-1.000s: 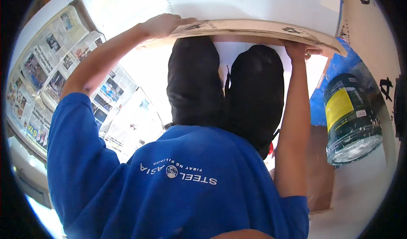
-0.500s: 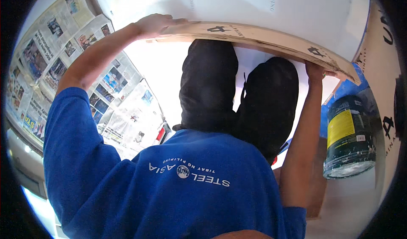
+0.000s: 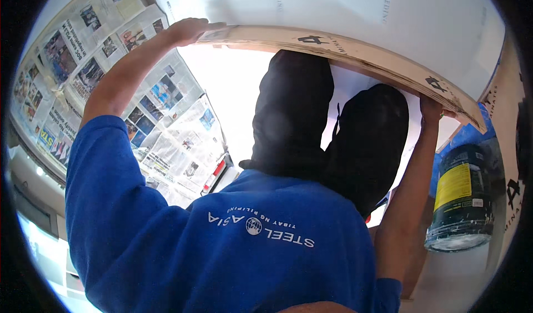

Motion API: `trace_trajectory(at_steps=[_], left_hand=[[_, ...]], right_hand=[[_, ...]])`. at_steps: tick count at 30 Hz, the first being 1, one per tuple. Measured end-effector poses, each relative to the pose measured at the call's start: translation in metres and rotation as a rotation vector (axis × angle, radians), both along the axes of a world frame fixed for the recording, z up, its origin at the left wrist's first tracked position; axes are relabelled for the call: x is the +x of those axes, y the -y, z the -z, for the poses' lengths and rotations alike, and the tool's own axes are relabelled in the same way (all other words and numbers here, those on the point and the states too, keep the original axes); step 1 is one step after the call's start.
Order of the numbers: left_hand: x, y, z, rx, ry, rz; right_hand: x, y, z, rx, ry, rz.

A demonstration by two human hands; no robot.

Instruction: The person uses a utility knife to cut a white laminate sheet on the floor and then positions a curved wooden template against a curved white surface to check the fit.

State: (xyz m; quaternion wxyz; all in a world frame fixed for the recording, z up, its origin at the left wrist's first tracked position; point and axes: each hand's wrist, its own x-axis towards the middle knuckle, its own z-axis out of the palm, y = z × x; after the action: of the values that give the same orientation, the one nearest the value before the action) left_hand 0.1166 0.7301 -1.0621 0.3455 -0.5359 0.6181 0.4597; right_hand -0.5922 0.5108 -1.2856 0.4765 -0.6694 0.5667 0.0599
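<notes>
A large white-faced panel [image 3: 333, 5] with a pale wooden edge [image 3: 355, 52] stretches across the top of the head view, in front of my bent knees in black trousers [image 3: 291, 113]. My left hand [image 3: 190, 32] is closed on the left end of this edge, its fingers pointing right along the wood. Lower down at the right end, my right hand [image 3: 432, 109] grips the same edge from underneath. Part of its fingers is hidden by the wood. Both arms reach out from a blue shirt [image 3: 194, 252].
On the left, newspaper sheets [image 3: 94, 63] cover a slanting surface. A dark paint can [image 3: 461, 202] with a yellow label stands at the right, beside blue material [image 3: 461, 138] and a tan printed board [image 3: 511, 163]. A small red-and-white object [image 3: 215, 175] lies near the newspaper.
The panel, both hands, my knees and the surroundings all sit farther right in the picture, as the view has shifted. Both hands keep their hold on the panel's edge.
</notes>
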Motion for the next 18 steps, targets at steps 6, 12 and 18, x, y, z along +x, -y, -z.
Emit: trace_trajectory(at_steps=[6, 12, 18], left_hand=[[-0.096, 0.108, -0.021, -0.103, -0.033, -0.054], [-0.312, 0.237, 0.041, -0.457, -0.510, -0.078], [-0.471, 0.321, 0.085, -0.536, -0.740, -0.066]], right_hand=[[0.010, -0.011, -0.016, -0.206, -0.153, -0.227], [0.042, -0.014, -0.030, -0.152, -0.389, -0.140], [0.065, -0.023, -0.021, -0.127, -0.333, -0.056]])
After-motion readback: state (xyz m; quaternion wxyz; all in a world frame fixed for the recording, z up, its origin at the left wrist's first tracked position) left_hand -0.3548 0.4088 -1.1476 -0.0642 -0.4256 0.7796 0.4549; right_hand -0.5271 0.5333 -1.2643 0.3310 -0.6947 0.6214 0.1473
